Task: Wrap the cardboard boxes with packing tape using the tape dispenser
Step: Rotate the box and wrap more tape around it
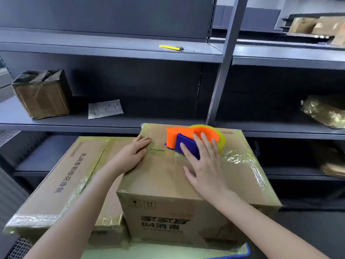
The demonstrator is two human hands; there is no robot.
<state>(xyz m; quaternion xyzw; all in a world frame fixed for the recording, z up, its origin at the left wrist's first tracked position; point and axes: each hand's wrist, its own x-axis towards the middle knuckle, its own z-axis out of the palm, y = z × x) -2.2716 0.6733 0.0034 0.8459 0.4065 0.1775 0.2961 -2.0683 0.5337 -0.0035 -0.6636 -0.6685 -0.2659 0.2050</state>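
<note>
While the tape dispenser (174, 136) lies on top of the front cardboard box (158, 212), near its far edge, the right hand (205, 165) rests over the dispenser's blue body with fingers straight; its grip is released. The left hand (130, 156) lies flat on the box top beside the taped seam, grip likewise released. A second cardboard box (61, 184), tape-wrapped and tilted, sits against the left side of the first.
</note>
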